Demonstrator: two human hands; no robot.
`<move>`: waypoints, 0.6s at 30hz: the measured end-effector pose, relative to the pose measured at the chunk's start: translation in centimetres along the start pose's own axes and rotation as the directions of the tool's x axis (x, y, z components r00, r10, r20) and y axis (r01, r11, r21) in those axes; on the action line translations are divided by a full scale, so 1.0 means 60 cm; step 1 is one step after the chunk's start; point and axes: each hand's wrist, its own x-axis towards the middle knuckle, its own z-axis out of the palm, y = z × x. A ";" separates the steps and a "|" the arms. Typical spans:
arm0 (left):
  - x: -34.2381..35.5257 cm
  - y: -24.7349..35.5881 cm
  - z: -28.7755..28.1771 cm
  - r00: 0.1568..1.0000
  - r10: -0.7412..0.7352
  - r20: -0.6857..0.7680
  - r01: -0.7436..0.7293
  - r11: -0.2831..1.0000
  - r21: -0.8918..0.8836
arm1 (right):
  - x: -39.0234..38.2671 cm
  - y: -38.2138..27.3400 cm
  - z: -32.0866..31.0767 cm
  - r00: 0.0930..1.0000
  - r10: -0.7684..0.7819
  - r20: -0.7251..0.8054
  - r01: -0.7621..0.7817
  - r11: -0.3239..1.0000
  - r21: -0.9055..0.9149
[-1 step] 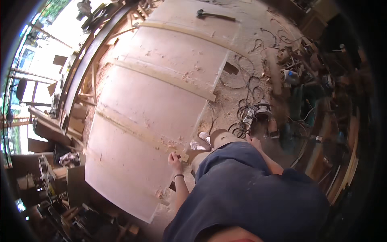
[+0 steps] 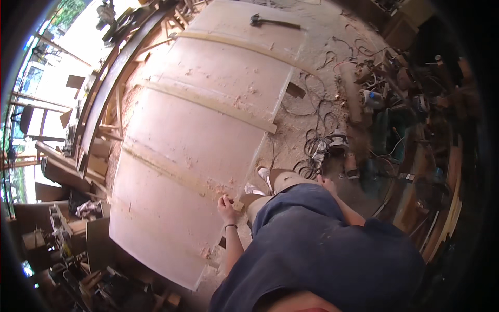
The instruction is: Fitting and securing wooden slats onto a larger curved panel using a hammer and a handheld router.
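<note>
My left hand (image 2: 226, 208), with a dark band at the wrist, is held over the near right edge of a large pale panel (image 2: 202, 130). Its fingers are curled together around or against something small and dark that I cannot make out. The end of a wooden batten (image 2: 171, 174) lies just beside this hand. My right hand (image 2: 326, 185) hangs by my right thigh with the fingers curled; what it holds, if anything, is hidden. At the far end of the panel rests a hammer (image 2: 275, 22), well out of reach of both hands.
Wood shavings (image 2: 205, 253) are scattered over the panel, and more battens (image 2: 213, 102) cross it. Coiled black cables (image 2: 312, 151) and a power tool (image 2: 338, 140) lie on the dusty floor at right. A long wooden beam (image 2: 112, 78) runs along the left; timber pieces (image 2: 452, 208) stand at far right.
The whole view has shifted slightly, so the hammer and panel appear a little to the left. Both hands look nearly the same as before.
</note>
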 end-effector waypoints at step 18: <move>0.142 0.154 0.347 0.993 0.109 -0.035 -0.105 0.990 0.099 | 0.362 0.106 -0.191 0.943 0.277 -0.187 -0.241 0.951 0.191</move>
